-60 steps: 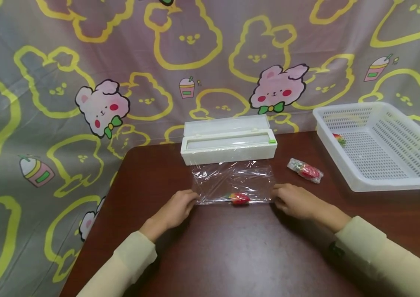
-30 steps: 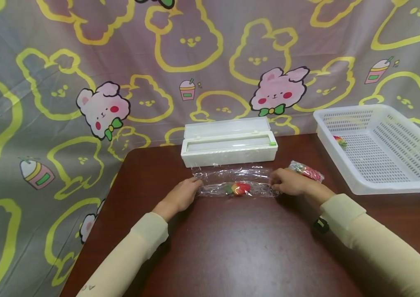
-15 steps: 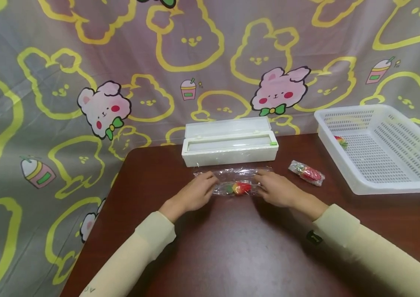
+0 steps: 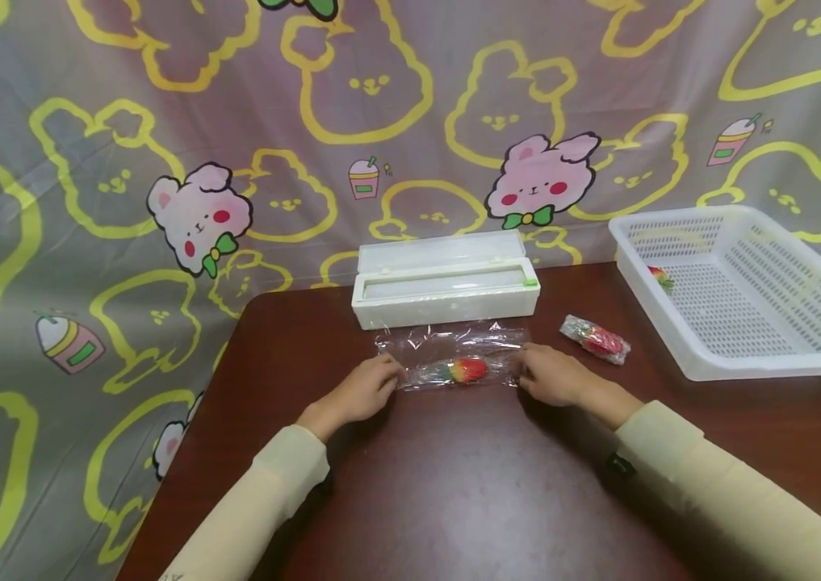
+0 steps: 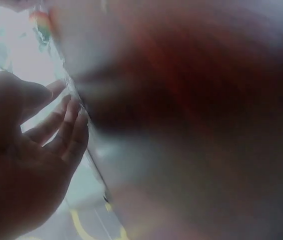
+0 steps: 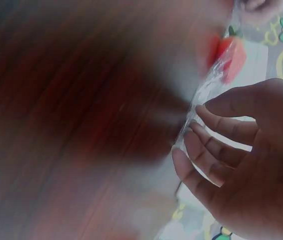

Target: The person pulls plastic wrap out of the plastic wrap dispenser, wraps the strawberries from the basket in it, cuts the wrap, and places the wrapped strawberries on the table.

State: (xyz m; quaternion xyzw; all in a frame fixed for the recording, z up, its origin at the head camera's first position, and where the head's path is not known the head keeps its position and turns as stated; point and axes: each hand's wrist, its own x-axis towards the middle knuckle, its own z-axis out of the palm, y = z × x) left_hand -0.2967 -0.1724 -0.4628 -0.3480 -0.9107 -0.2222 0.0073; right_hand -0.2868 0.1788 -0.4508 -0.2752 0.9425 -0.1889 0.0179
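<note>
A strawberry lies in a rolled-up front edge of clear plastic wrap on the table. Its leaves point left. My left hand pinches the left end of the roll, and my right hand pinches the right end. In the left wrist view, the left fingertips meet the wrap's edge. Thumb and index of the right hand come together at the film in the right wrist view, beside the red strawberry. Behind the wrap stands a white wrap dispenser box with its lid raised.
On the right lies a film-wrapped strawberry. Beyond it, a white perforated basket holds another strawberry. The brown table reaches back to a patterned curtain.
The wrap's front edge was rolled away from me over the strawberry. Both hands then came in close to the strawberry and have since moved outward to the roll's ends.
</note>
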